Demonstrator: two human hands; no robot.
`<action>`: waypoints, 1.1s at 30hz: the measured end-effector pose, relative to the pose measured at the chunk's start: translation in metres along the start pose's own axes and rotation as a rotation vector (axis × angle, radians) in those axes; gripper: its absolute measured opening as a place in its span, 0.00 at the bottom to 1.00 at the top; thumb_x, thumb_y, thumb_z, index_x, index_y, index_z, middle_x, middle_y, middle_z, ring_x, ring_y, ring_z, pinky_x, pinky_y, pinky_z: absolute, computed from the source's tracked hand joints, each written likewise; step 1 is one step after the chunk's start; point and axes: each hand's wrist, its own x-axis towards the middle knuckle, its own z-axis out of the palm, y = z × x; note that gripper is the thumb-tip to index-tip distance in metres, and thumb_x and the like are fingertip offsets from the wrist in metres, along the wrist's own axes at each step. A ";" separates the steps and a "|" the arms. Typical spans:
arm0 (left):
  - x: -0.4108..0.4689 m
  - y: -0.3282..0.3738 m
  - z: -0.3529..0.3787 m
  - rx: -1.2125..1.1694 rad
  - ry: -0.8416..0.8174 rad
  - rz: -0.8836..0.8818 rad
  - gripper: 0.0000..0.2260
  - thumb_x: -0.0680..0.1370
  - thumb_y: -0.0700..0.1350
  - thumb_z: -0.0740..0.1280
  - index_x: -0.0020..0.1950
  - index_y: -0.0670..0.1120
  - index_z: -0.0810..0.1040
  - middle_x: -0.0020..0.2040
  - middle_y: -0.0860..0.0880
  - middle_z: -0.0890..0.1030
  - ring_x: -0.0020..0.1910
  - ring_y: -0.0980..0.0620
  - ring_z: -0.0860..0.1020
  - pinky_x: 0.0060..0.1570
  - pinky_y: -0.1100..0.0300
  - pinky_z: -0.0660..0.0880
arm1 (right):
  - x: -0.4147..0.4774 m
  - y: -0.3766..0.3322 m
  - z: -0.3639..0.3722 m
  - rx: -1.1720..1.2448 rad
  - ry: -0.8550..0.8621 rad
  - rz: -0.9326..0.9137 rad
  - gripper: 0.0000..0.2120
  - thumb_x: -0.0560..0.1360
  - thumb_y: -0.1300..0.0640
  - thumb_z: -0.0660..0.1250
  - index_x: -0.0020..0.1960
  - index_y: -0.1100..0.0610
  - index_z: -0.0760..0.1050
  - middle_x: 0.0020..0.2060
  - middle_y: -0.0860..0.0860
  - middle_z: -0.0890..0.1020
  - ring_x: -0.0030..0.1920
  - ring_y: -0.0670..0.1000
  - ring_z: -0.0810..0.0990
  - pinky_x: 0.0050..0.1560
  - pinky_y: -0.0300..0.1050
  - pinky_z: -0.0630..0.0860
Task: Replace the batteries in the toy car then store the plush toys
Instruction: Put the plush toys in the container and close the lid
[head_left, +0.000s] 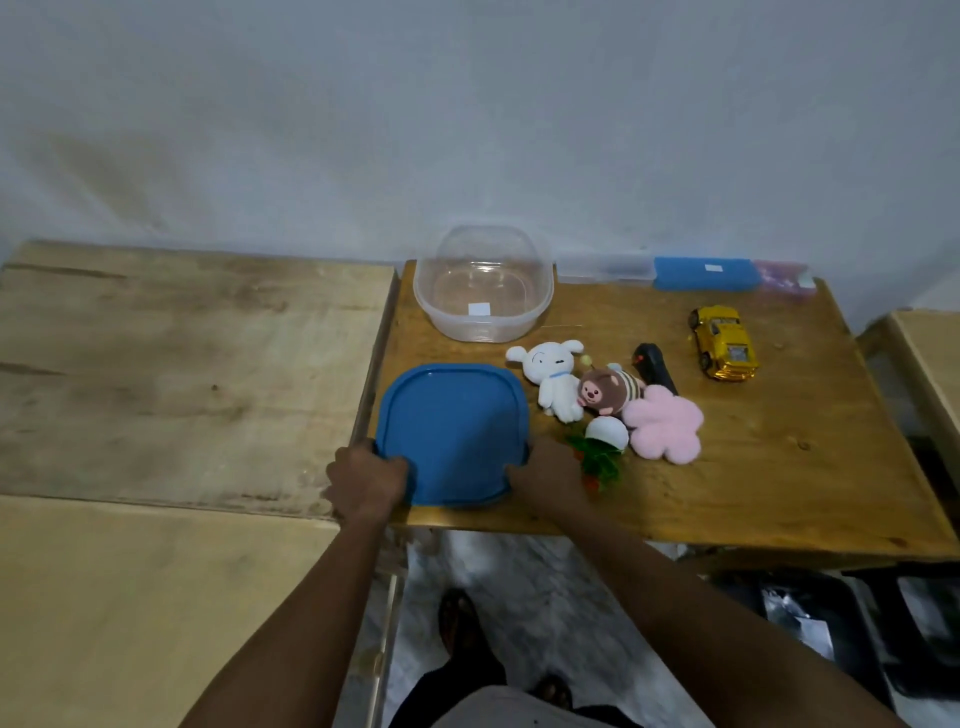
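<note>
A blue lid (453, 431) lies flat near the table's front left corner. My left hand (366, 480) grips its near left corner and my right hand (545, 475) grips its near right corner. Behind it stands an open clear plastic container (483, 283). To the right of the lid lie a white plush dog (551, 384), a brown striped plush (605, 392), a pink flower plush (665, 423) and a white-and-green plush (605, 441). A black remote (652, 364) lies behind them. The yellow toy car (723, 343) sits at the right.
Small boxes, one clear (605, 267), one blue (705, 273), one pinkish (784, 275), line the wall at the back right of the wooden table (779, 467). Plywood boards (171, 374) adjoin on the left. Dark bins (810, 618) stand on the floor at right.
</note>
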 end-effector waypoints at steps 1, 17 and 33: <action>0.001 0.002 0.000 0.029 0.006 0.010 0.19 0.70 0.52 0.70 0.58 0.46 0.81 0.55 0.42 0.77 0.57 0.37 0.75 0.56 0.43 0.75 | 0.004 -0.003 -0.001 -0.025 0.007 -0.027 0.12 0.72 0.60 0.67 0.35 0.57 0.65 0.28 0.53 0.70 0.30 0.51 0.68 0.30 0.45 0.62; -0.009 0.167 0.064 -0.096 -0.184 0.632 0.26 0.72 0.53 0.73 0.68 0.46 0.75 0.63 0.43 0.74 0.62 0.43 0.73 0.59 0.48 0.73 | 0.038 0.025 -0.120 0.062 0.554 0.153 0.12 0.74 0.51 0.67 0.56 0.50 0.82 0.51 0.48 0.85 0.52 0.52 0.81 0.48 0.44 0.76; -0.026 0.233 0.113 -0.154 -0.175 0.288 0.38 0.68 0.48 0.79 0.74 0.46 0.66 0.70 0.38 0.65 0.64 0.37 0.72 0.60 0.50 0.72 | 0.136 0.124 -0.186 -0.146 0.192 0.160 0.29 0.75 0.49 0.68 0.73 0.56 0.67 0.66 0.56 0.75 0.65 0.57 0.74 0.57 0.50 0.73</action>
